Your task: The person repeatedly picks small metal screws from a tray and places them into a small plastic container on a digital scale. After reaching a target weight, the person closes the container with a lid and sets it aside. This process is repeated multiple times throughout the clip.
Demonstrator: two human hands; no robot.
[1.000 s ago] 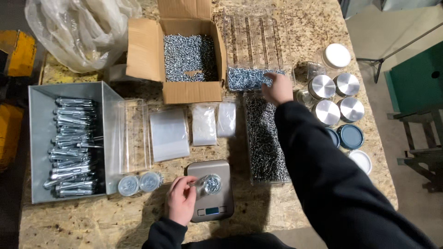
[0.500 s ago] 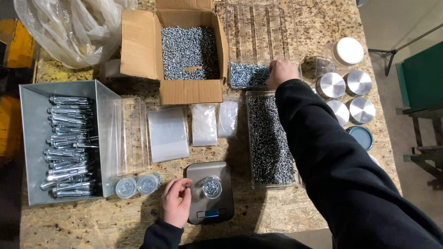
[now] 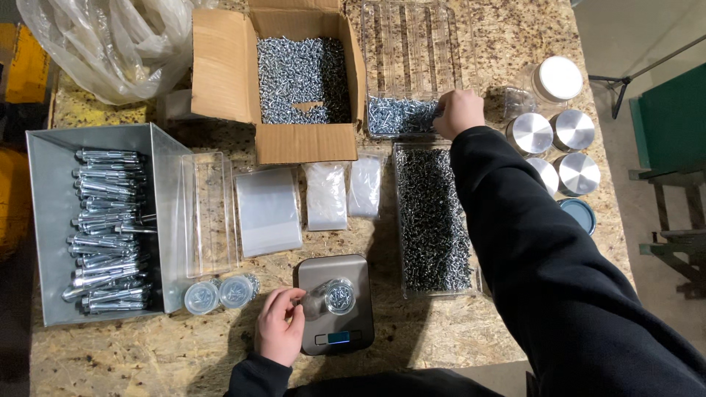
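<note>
1. The left hand point(image 3: 281, 326) rests at the near edge of the tabletop point(image 3: 456, 338), its fingers point(image 3: 293, 303) curled loosely around the side of a small clear jar point(image 3: 332, 297).
2. The jar stands upright on a grey scale point(image 3: 334, 303) and holds a few silver screws.
3. The right hand point(image 3: 458, 112) reaches across to the far side, its fingers closed down into a heap of silver screws point(image 3: 401, 115) at the near end of a clear tray point(image 3: 419, 66). Whether they pinch any screws cannot be told.
4. A second clear tray point(image 3: 432, 217), filled with dark screws, lies just in front of the first, under the right forearm.
5. A third clear tray point(image 3: 209, 213) lies empty beside a grey metal bin point(image 3: 45, 220) filled with long silver bolts point(image 3: 107, 228).
6. One open cardboard box point(image 3: 298, 81) of silver screws stands left of the far tray.
7. Three flat clear bags point(image 3: 268, 212) lie in a row between the box and the scale.
8. Two clear lids point(image 3: 218, 294) lie just left of the scale.
9. At the right edge stand four jars with silver lids point(image 3: 555, 151), one jar with a white lid point(image 3: 559, 79) and one blue lid point(image 3: 579, 215).
10. One crumpled plastic sack point(image 3: 110, 44) sits at the far left corner.
</note>
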